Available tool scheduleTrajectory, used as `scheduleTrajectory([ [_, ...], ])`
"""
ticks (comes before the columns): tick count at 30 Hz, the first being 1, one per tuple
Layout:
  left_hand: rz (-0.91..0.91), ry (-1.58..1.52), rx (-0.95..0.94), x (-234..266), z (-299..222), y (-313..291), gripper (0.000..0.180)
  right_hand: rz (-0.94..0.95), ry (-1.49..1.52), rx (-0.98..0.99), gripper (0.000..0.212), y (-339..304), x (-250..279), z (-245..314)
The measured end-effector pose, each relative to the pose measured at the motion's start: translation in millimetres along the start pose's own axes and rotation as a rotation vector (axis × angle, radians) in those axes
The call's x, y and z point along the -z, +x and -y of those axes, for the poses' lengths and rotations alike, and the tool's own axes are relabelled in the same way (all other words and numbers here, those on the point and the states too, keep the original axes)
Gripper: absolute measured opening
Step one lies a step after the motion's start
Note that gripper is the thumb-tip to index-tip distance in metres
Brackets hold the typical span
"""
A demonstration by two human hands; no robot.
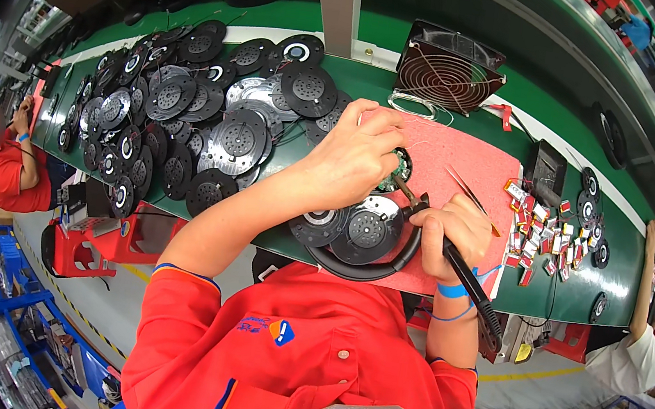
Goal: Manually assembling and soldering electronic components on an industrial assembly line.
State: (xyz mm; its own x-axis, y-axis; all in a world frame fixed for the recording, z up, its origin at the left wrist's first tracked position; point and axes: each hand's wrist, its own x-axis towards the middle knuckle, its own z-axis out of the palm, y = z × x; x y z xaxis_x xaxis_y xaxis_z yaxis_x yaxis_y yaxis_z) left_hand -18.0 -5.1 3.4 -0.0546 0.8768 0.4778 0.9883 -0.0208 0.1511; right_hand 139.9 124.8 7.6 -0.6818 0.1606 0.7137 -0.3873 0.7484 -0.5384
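My right hand [457, 234] grips a soldering iron [467, 277], its tip at a small round green circuit board [400, 167]. The fingers of my left hand [357, 155] are pinched together just above the board; what they hold is too thin or hidden to make out. Below the board, a black perforated disc [368, 230] and a second disc [319, 227] lie over a black curved band [360, 272] at the near edge of the pink mat [483, 155]. Tweezers [471, 192] rest on the mat beyond my right hand.
Heaped black discs [241, 139] cover the bench to the left. A fan with a wire guard [450, 76] stands at the back, a coil of thin wire [419, 105] before it. Small battery packs [543, 233] are scattered rightward. Other people [10, 163] sit along both sides.
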Motion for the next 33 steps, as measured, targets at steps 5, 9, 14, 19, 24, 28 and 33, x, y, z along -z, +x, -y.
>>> scheduleTrajectory([
  [5, -0.007, 0.001, -0.025, 0, -1, 0, 0.009, -0.03, 0.021, 0.026, 0.009, -2, -2, -2],
  [9, -0.005, 0.002, -0.025, 2, -2, 0, 0.009, -0.004, 0.007, 0.027, 0.012, 0, 0, 0],
  [14, 0.012, -0.002, -0.013, 5, -3, 1, 0.008, -0.026, 0.002, 0.033, 0.012, -1, -1, -1],
  [19, 0.015, 0.009, -0.011, 7, -5, 2, 0.007, -0.025, 0.008, 0.033, 0.012, -2, -3, -2],
  [24, 0.003, 0.034, -0.015, 6, -7, 3, 0.007, -0.058, 0.006, 0.031, 0.012, -3, 4, 1],
  [28, 0.002, 0.034, -0.027, 5, -8, 5, 0.006, -0.148, -0.126, 0.035, 0.024, -15, 28, -1],
  [33, 0.003, 0.029, -0.011, 7, -6, 3, 0.005, -0.332, -0.37, -0.339, 0.031, -65, 86, -8],
])
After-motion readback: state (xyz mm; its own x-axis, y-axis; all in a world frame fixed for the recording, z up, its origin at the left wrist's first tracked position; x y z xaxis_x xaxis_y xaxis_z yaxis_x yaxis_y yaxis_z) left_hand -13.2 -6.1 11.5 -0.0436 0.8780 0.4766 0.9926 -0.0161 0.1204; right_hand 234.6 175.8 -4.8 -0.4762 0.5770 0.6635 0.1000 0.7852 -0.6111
